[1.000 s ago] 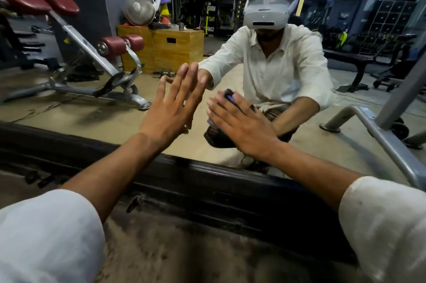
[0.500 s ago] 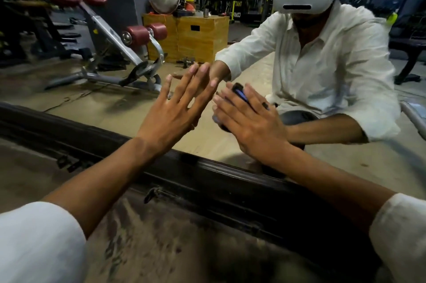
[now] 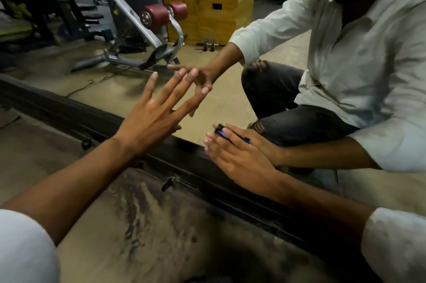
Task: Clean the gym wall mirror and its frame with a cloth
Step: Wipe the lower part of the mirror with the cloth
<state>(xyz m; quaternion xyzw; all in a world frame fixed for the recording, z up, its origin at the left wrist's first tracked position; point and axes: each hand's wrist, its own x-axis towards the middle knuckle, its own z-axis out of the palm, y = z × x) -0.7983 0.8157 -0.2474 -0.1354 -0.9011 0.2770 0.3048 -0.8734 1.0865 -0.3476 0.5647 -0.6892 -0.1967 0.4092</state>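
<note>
The wall mirror (image 3: 110, 91) fills the upper view, and its dark frame (image 3: 179, 162) runs diagonally along the bottom edge. My left hand (image 3: 152, 121) lies flat against the glass with straight, spread fingers. My right hand (image 3: 237, 158) presses a dark blue cloth (image 3: 220, 129) against the glass just above the frame. Its fingers are straight, and only a bit of cloth shows past the fingertips. Both hands meet their reflections in the mirror.
A dusty, streaked floor (image 3: 161, 225) lies below the frame. The mirror reflects a grey bench with red pads (image 3: 159, 15), a wooden box (image 3: 214, 17), a fan, a small dumbbell (image 3: 208, 43) and my crouching reflection in a white shirt.
My right hand has slid the cloth down the glass to the frame's edge. My left hand stays on the mirror, its fingers now spread wider. The view has moved lower and closer.
</note>
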